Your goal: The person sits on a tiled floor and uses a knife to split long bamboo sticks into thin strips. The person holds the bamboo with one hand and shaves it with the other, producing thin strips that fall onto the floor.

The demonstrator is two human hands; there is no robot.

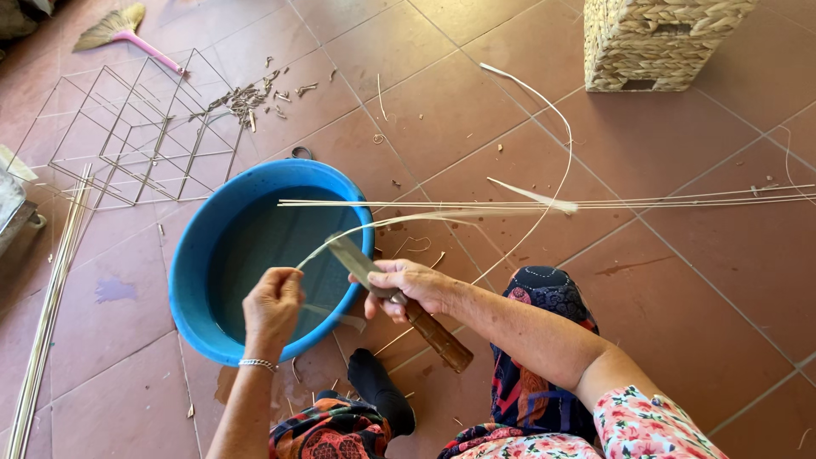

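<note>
Now right hand (pixel 414 285) grips knife (pixel 361 265), blade pointing up-left; left hand (pixel 272 303) pinches cane strip (pixel 442 215) running rightward.

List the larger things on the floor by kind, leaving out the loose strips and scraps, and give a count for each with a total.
Blue basin: 1
Woven basket: 1
Wire frame: 1
Broom with pink handle: 1
Knife with wooden handle, in the right hand: 1
Total: 5
</note>
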